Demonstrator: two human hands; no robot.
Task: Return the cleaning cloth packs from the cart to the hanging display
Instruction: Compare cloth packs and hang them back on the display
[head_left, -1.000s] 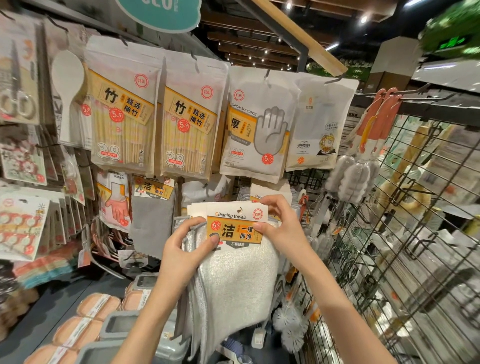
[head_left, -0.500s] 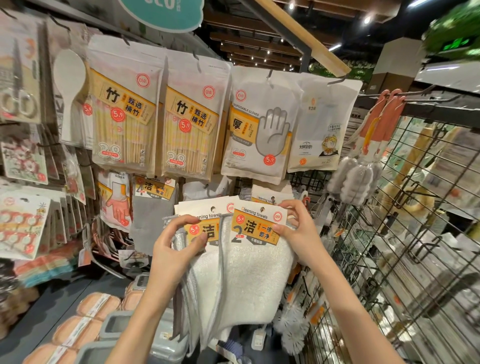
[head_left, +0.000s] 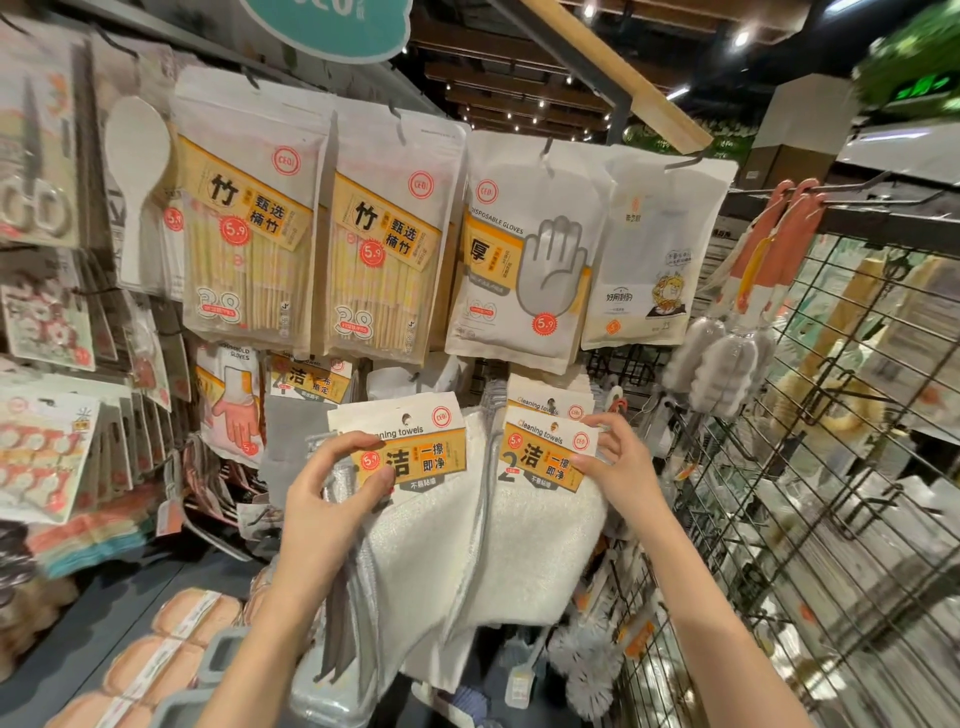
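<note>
Crowded shop pegboard behind. Left hand (head_left: 332, 499) pinching one cleaning cloth pack (head_left: 410, 499); right hand (head_left: 618, 462) pinching another (head_left: 545, 462) at hanging packs. Hanging step; next, probably threading header hole onto hook.

ur left hand (head_left: 332, 493) up, thumb+fingers pinching | right hand (head_left: 618, 462) raised alongside, pinching too | both forearms angled up

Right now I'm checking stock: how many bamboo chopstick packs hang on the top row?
2. One chopstick pack hangs left of centre, the second chopstick pack right beside it, left of the disposable gloves pack. More may hang hidden behind each.
</note>
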